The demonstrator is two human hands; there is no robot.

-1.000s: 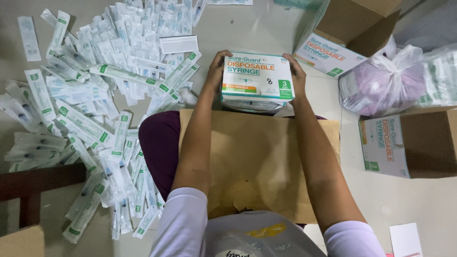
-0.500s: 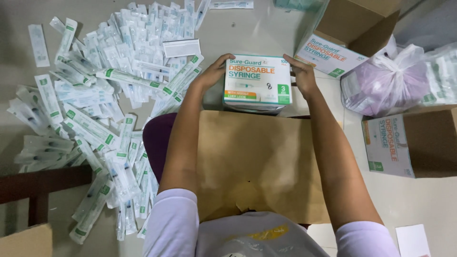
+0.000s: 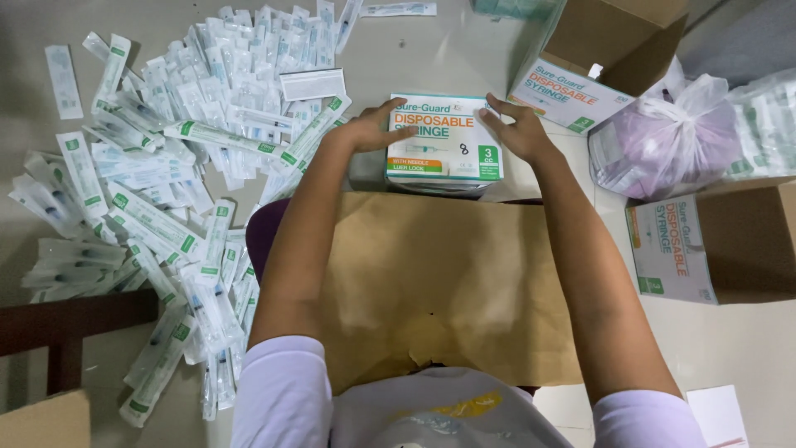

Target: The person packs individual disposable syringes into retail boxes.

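Box in hand: a white syringe box (image 3: 445,137) with green and orange bands lies flat on the floor (image 3: 414,50), just beyond the far edge of a brown paper sheet (image 3: 448,282).
Left hand: the left hand (image 3: 373,126) rests on the box's left edge, fingers spread loosely over the top, not clenched.
Right hand: the right hand (image 3: 518,131) touches the box's right edge, fingers splayed and open, not closed around anything.
To the left: a wide heap of sealed syringe packets (image 3: 166,182) lies scattered over the floor, reaching close to the left forearm.
To the right: an open cardboard carton (image 3: 605,58) stands beyond the right hand; a knotted plastic bag (image 3: 663,137) lies beside it, and a second carton (image 3: 713,245) lies on its side nearer the person.
In the way: the brown paper sheet covers the lap between the arms.
Hard to make out: what lies under the box is hidden; the bag's contents are blurred; a dark wooden piece (image 3: 75,319) at lower left is cut off.
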